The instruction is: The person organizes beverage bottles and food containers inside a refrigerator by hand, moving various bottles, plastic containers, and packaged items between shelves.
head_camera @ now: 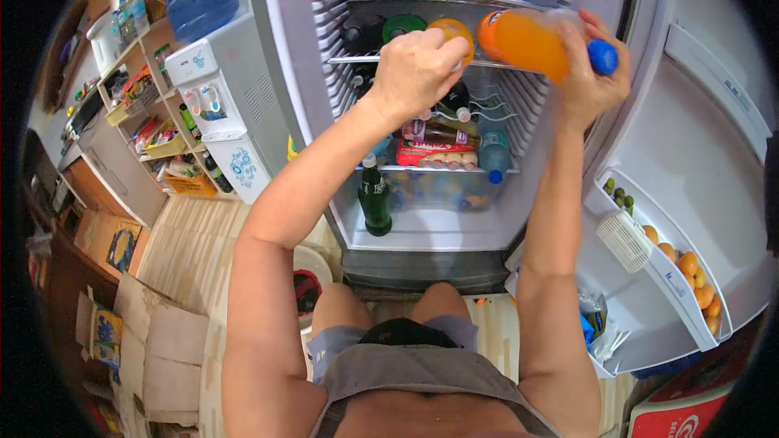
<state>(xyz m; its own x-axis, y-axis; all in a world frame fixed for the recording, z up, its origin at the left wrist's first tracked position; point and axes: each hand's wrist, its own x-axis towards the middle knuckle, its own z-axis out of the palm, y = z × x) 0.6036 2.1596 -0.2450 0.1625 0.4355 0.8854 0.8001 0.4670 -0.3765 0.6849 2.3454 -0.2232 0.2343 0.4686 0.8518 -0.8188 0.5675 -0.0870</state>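
Observation:
My right hand (593, 70) grips a plastic bottle of orange drink (529, 39) near its neck. The bottle lies tilted on its side at the middle shelf's front, its blue cap (603, 58) pointing right towards me. My left hand (420, 67) is closed around the neck end of another orange-drink bottle (453, 32), which points into the fridge; its cap is mostly hidden by my fingers. Dark bottles and a green bottle (403, 27) lie on the same shelf (487, 63), left of it. Below, a dark bottle, a red food packet (435, 154) and a clear blue-capped bottle (496, 152) rest on the lower shelf.
A green glass bottle (374, 198) stands upright at the fridge's lower front left. The open fridge door (712, 115) is on the right, with eggs (694, 274) in its bin. A water dispenser (225, 91) stands left. A white bucket (322, 261) sits beside my knee.

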